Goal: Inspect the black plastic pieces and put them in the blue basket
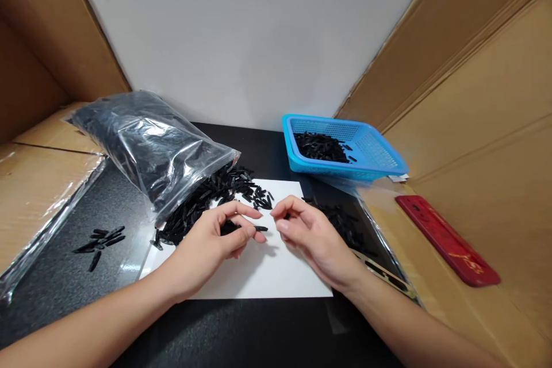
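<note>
My left hand (215, 236) is closed in a pinch above a white sheet (259, 276), with a thin black elongated piece (261, 229) between its thumb and fingers. The piece's tip points toward my right hand (308, 236). That hand is curled, thumb near the index finger, apart from the left one; anything in its fingers is hidden. A heap of similar black pieces (185, 218) spreads behind and beside my left hand, and a smaller group (262, 198) lies on the sheet beyond my fingertips.
A clear zip bag (150, 144) full of dark pieces leans at the back left. Back right stands a blue basket (371, 146) partly filled with black pieces. Several pieces (101, 241) lie far left; more (345, 224) lie right. A red case (446, 241) rests on cardboard at right.
</note>
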### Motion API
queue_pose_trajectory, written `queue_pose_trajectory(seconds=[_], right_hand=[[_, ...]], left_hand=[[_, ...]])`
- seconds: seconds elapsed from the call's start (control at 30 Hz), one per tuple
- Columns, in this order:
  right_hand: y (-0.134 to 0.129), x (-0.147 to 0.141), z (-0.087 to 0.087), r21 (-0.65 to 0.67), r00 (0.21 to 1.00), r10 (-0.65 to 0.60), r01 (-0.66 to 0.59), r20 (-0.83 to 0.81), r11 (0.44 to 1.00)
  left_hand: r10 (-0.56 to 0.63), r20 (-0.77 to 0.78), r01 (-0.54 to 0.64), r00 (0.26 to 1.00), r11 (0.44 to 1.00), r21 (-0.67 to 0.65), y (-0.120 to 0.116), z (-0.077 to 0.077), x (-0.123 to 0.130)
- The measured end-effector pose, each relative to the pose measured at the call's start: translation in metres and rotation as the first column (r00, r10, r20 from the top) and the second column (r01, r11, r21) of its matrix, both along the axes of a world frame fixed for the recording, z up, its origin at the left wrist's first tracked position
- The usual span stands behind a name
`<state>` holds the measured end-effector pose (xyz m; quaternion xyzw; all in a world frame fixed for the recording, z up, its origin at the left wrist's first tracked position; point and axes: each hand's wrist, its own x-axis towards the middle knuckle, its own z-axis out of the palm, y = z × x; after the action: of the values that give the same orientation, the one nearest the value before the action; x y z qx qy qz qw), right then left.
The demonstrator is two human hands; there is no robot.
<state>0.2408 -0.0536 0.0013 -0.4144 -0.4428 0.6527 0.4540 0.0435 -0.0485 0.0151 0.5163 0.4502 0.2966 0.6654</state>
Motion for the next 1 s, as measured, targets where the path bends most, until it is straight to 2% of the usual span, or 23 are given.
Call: queue_pose_trajectory(seconds=[0.1,0.17,0.4,0.5,0.6,0.7,0.8,1.0], right_hand=[[-0.006,-0.0055,0.0009,0.144,0.98,-0.003,-0.026,0.199,0.989],[-0.0086,-0.0079,0.0012,0.165,0.968,0.005,-0.048,0.249,0.985],[-0.0077,-0.0065,-0.0026,0.157,0.974,0.024,-0.061,0.227,0.986],[-0.0068,-0.0057,-0.0034,0.217,0.97,-0.033,-0.02,0.242,0.976],[-0.0058,-0.0043,-0.0027,0.281,0.955,-0.103,0.022,0.277,0.96],[-0.0055,-0.0034,-0.0013,0.269,0.956,-0.11,0.034,0.272,0.963],[-0.006,-0.0041,0.0001,0.24,0.96,-0.106,0.042,0.261,0.97],[-0.0067,-0.0046,0.0018,0.195,0.97,-0.081,0.035,0.231,0.98]], left_hand=[[0.018,0.049,-0.018,0.999,1.0,-0.012,-0.0008,0.0003,0.0003],[0.024,0.072,-0.022,0.997,0.999,-0.031,-0.0012,0.0009,0.0009],[-0.012,0.119,0.022,0.993,0.996,-0.082,-0.0018,0.0023,0.0029],[-0.008,0.12,0.022,0.993,0.994,-0.109,-0.0015,0.0044,0.0041],[0.03,0.108,-0.009,0.994,0.981,-0.193,-0.0005,0.0075,0.0059],[0.105,0.151,-0.055,0.983,0.952,-0.301,0.0002,0.0093,0.0064],[0.135,0.209,-0.051,0.969,0.93,-0.365,-0.0002,0.0086,0.005],[0.014,0.211,0.06,0.977,0.937,-0.344,-0.003,0.0067,0.0041]])
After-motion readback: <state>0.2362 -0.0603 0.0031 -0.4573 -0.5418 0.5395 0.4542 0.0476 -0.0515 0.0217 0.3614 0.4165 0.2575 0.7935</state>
